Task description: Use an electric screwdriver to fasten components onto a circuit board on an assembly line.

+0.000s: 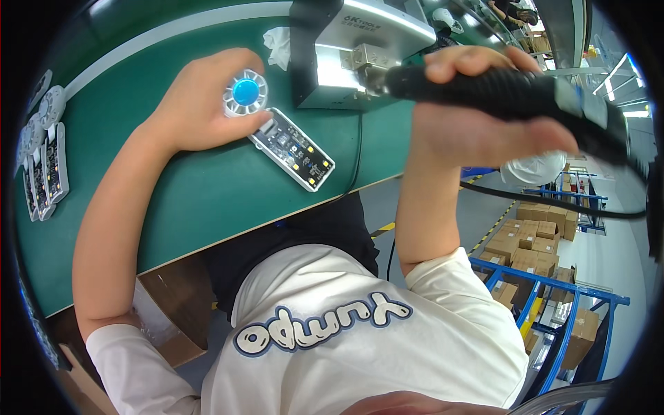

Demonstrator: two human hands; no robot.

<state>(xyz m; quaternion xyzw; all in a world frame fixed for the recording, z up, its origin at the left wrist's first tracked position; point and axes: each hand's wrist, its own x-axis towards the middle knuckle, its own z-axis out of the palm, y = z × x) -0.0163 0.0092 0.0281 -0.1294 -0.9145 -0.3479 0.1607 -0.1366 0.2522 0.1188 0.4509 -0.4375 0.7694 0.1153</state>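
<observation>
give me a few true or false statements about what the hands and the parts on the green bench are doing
1. The left hand rests on the white round fan part with a blue centre. True.
2. The right hand is empty. False: it grips a black handheld power tool.
3. The white oblong housing with an exposed circuit board lies on the green bench mat. True.
4. The bench mat is red. False: it is green.
5. More white housings lie at the bench's left end. True.
</observation>
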